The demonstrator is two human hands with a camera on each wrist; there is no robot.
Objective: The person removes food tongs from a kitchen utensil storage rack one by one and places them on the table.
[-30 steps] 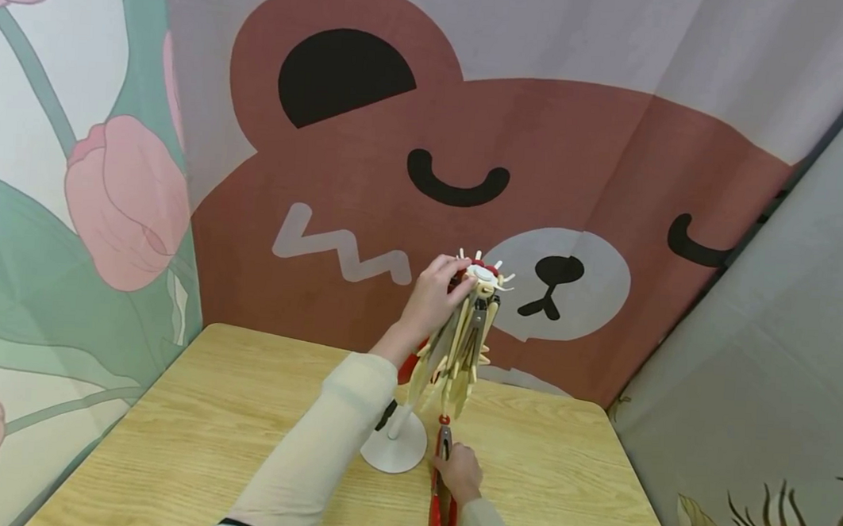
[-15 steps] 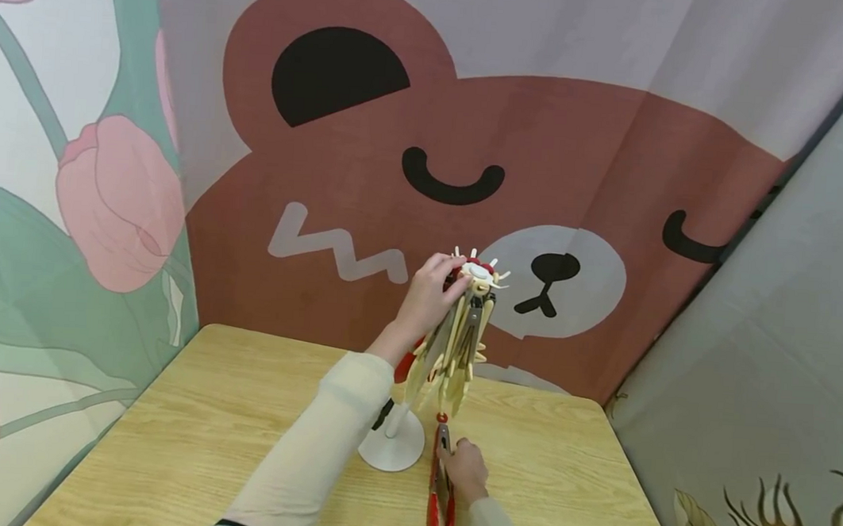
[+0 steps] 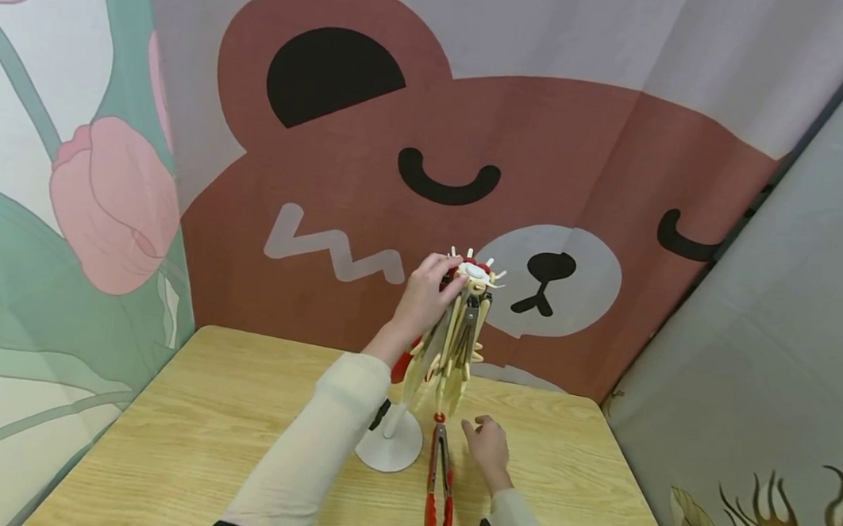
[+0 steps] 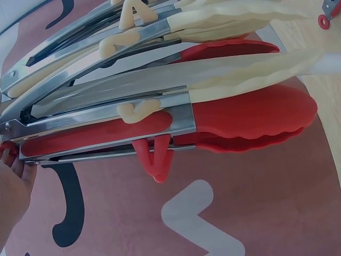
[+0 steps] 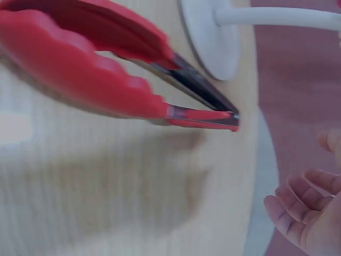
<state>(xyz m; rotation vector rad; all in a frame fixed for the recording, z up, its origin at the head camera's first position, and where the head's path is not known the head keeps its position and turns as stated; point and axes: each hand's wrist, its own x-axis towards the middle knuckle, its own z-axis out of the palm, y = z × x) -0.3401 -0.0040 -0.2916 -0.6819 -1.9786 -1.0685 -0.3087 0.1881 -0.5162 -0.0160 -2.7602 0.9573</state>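
Observation:
At the top of a white stand [image 3: 389, 444], my left hand [image 3: 423, 295] pinches the red hanging end of red-tipped tongs [image 4: 250, 114]. Several cream-tipped tongs [image 3: 452, 352] hang beside them from the stand's pronged head [image 3: 474, 272]. Another pair of red tongs [image 3: 432, 486] lies on the table in front of the stand, its red tips toward me and its arms spread apart. My right hand [image 3: 486, 449] is just right of that pair, apart from it, with loosely bent fingers and nothing in them.
The wooden table [image 3: 241, 428] carries the stand's round base. Behind it hangs a curtain [image 3: 340, 187] printed with a bear. A flower-printed curtain [image 3: 110, 207] closes the left side, and a grey one [image 3: 766, 376] the right.
My right hand has let go of the red tongs on the table and moved off to the right and slightly up. My left hand keeps its place on the stand's top.

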